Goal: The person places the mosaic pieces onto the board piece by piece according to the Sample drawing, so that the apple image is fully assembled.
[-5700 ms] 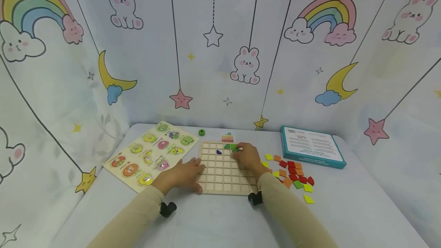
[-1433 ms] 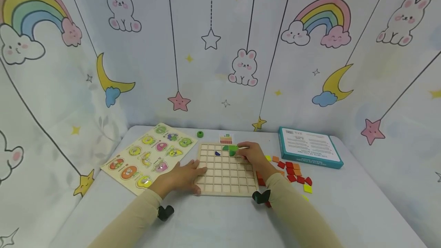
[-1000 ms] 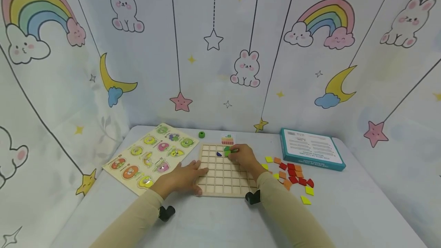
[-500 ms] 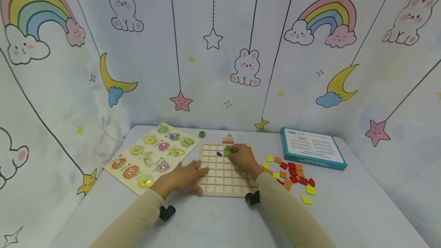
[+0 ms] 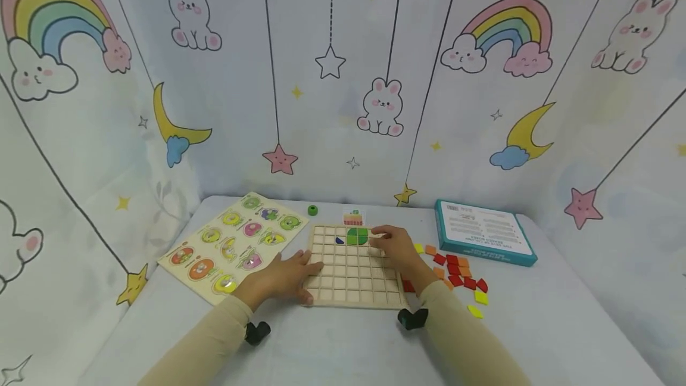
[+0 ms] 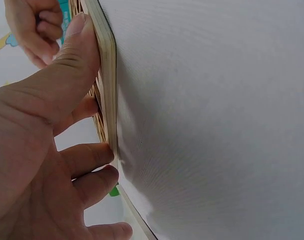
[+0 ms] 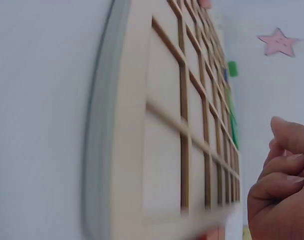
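My left hand [image 5: 286, 274] rests with spread fingers on the near left corner of a wooden grid board [image 5: 343, 283]. In the left wrist view its thumb [image 6: 77, 55] lies along the board's rim and its fingertips touch the side edge. Several green tiles [image 5: 358, 236] fit together in the back rows, forming a shape with rounded corners. A small dark blue tile [image 5: 340, 240] sits to their left. My right hand [image 5: 399, 249] hovers over the board's right side, just right of the green tiles, fingers loosely bent and no tile visible in them.
Loose red, orange and yellow tiles [image 5: 481, 297] lie right of the board, partly behind the right arm. A teal box [image 5: 485, 232] stands back right. A fruit puzzle board [image 5: 227, 243] lies left. Behind the grid are a picture card [image 5: 354, 215] and a green ring [image 5: 313, 210].
My right hand worked at the green tiles, then let go and drew back to the right, uncovering them. The green tiles now sit closely together. My left hand stays on the corner.
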`<control>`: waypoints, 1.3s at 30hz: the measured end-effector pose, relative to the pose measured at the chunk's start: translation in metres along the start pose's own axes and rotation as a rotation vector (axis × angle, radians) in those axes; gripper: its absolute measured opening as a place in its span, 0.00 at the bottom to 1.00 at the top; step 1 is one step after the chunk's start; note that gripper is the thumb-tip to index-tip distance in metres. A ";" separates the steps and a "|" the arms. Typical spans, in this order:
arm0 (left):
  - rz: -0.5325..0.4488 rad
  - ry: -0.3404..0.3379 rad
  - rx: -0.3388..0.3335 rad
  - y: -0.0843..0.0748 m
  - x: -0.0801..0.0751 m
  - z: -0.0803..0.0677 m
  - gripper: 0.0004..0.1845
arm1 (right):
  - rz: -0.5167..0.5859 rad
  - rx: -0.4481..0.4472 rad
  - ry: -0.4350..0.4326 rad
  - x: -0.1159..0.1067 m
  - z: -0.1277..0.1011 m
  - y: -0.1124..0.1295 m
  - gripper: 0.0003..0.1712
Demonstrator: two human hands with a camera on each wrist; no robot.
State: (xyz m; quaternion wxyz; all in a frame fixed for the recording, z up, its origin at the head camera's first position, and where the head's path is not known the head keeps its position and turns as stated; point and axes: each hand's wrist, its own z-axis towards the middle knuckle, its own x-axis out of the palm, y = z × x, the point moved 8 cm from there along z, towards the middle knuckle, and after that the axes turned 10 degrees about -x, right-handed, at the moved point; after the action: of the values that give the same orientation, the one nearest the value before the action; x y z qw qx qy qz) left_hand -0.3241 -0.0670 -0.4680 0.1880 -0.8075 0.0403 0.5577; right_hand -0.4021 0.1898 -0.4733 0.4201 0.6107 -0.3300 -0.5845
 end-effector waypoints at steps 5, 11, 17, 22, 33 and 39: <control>0.021 -0.004 0.002 -0.001 -0.001 -0.002 0.44 | 0.170 0.127 -0.048 -0.054 -0.037 -0.024 0.29; 0.032 -0.004 0.014 -0.001 -0.001 -0.004 0.44 | 0.310 0.147 -0.126 -0.125 -0.089 -0.047 0.31; 0.018 0.004 -0.004 0.003 -0.002 -0.003 0.43 | 0.504 0.156 -0.185 -0.170 -0.120 -0.070 0.10; -0.002 0.016 -0.008 0.004 0.000 -0.003 0.43 | 0.621 0.208 -0.217 -0.183 -0.135 -0.084 0.09; 0.002 0.021 -0.005 -0.001 0.000 -0.005 0.43 | 0.665 0.278 -0.255 -0.194 -0.153 -0.099 0.09; -0.010 0.023 -0.009 -0.001 0.001 -0.004 0.44 | 0.683 0.267 -0.252 -0.196 -0.155 -0.099 0.09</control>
State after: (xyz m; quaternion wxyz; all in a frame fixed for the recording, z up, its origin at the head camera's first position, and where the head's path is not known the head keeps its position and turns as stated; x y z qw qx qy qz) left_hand -0.3202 -0.0671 -0.4679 0.1868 -0.8148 0.0360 0.5476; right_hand -0.2764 0.4271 -0.4829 0.4635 0.4383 -0.6364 -0.4336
